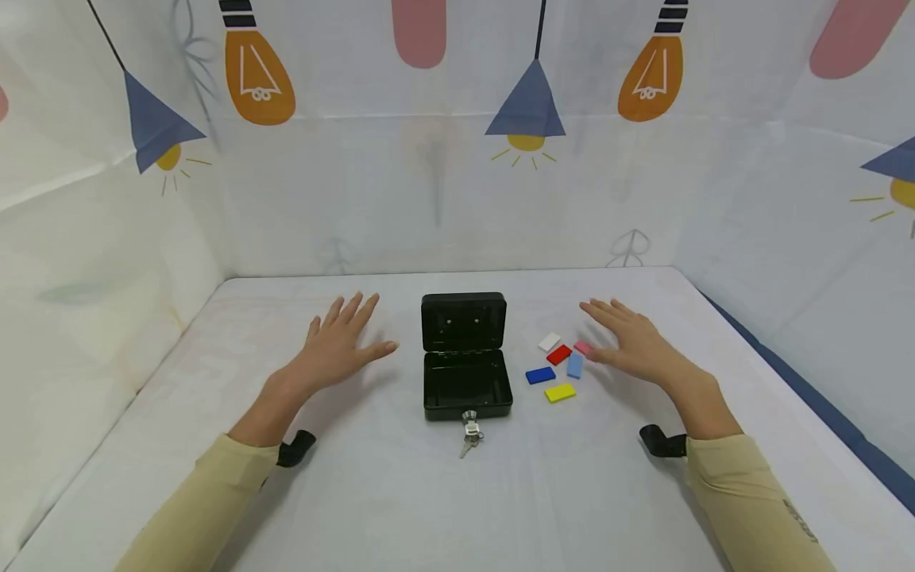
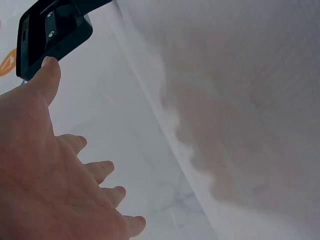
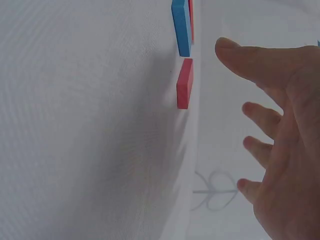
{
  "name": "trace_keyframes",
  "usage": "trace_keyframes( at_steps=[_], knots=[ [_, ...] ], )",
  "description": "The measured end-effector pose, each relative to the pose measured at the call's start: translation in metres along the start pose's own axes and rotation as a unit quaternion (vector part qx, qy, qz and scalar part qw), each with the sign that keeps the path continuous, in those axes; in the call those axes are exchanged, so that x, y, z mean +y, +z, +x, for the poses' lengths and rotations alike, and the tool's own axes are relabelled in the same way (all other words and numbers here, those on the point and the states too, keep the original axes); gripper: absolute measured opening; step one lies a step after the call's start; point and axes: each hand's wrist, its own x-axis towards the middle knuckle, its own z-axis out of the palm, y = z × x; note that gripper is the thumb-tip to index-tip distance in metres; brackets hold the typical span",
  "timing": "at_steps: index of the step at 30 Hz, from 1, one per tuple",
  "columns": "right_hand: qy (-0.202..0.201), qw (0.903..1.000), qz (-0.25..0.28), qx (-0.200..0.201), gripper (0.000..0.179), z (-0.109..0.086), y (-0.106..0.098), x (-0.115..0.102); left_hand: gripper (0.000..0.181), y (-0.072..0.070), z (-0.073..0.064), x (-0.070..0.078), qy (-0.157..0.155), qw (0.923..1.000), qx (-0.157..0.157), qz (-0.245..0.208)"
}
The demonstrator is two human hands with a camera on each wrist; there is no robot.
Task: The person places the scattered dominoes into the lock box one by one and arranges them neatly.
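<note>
A small black cash box (image 1: 468, 401) stands in the middle of the table, its lid (image 1: 463, 322) raised and its inside bare. Keys (image 1: 469, 437) hang from the lock at its front. To the left, my left hand (image 1: 336, 345) hovers over the cloth with fingers spread, holding nothing. Right of the box lie several flat blocks: white (image 1: 550, 342), red (image 1: 559, 355), pink (image 1: 583, 347), light blue (image 1: 575, 365), dark blue (image 1: 540, 375) and yellow (image 1: 560, 392). My right hand (image 1: 639, 345), fingers straight, is nearest the pink block; its thumb overlaps that block's edge in the head view.
A white cloth covers the table (image 1: 400, 492). White fabric walls (image 1: 443, 191) printed with lamps and bulbs rise at the back and both sides. Each wrist carries a black camera mount, one at the left wrist (image 1: 296, 449) and one at the right wrist (image 1: 661, 442).
</note>
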Motion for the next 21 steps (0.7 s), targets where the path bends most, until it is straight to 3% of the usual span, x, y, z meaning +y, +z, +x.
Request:
trace_keyframes(
  at_steps=[8, 21],
  knots=[
    [-0.003, 0.9995, 0.018, -0.026, 0.077, -0.001, 0.001, -0.007, 0.098, 0.008, -0.001, 0.013, 0.027, 0.9993, -0.013, -0.022],
    [0.004, 0.9981, 0.023, -0.058, 0.075, 0.000, 0.005, -0.009, 0.103, 0.018, -0.005, 0.029, 0.053, 0.9905, -0.082, -0.097]
  ],
)
